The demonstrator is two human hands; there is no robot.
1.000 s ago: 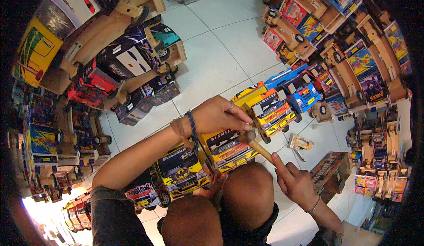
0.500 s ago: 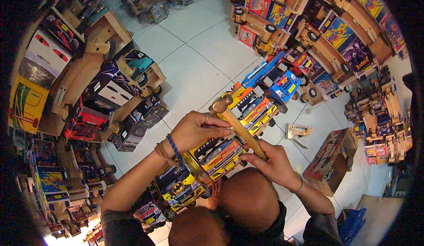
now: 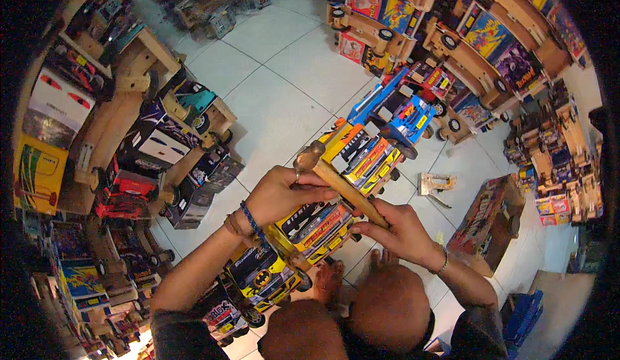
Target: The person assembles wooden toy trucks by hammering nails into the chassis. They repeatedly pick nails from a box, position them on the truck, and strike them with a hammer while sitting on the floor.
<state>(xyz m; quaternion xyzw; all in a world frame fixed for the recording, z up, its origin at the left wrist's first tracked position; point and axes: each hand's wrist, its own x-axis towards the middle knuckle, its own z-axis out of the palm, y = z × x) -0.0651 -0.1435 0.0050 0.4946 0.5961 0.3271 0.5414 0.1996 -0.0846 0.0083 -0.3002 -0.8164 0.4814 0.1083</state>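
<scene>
My right hand (image 3: 403, 232) is closed round the lower handle of a wooden-handled hammer (image 3: 345, 189), whose head lies up and to the left, above my left fingers. My left hand (image 3: 284, 195) has its thumb and fingers pinched together at the upper edge of a yellow wooden toy truck (image 3: 316, 227); what they hold, if anything, is too small to make out. The hammer's handle crosses over that truck. Adjoining it are a black-and-yellow toy truck (image 3: 261, 276) at lower left and an orange-and-yellow toy truck (image 3: 365, 156) at upper right.
Beyond the row stands a blue toy truck (image 3: 410, 118). Stacked wooden toy trucks crowd the left (image 3: 129, 185) and upper right (image 3: 478, 43). On the tiled floor (image 3: 271, 89), a small wooden piece (image 3: 437, 183) and an open box (image 3: 489, 224) lie to the right. My knees are below.
The view has shifted slightly. Both hands stay close to the same truck, and the hammer is still in my right hand with its head a little further left.
</scene>
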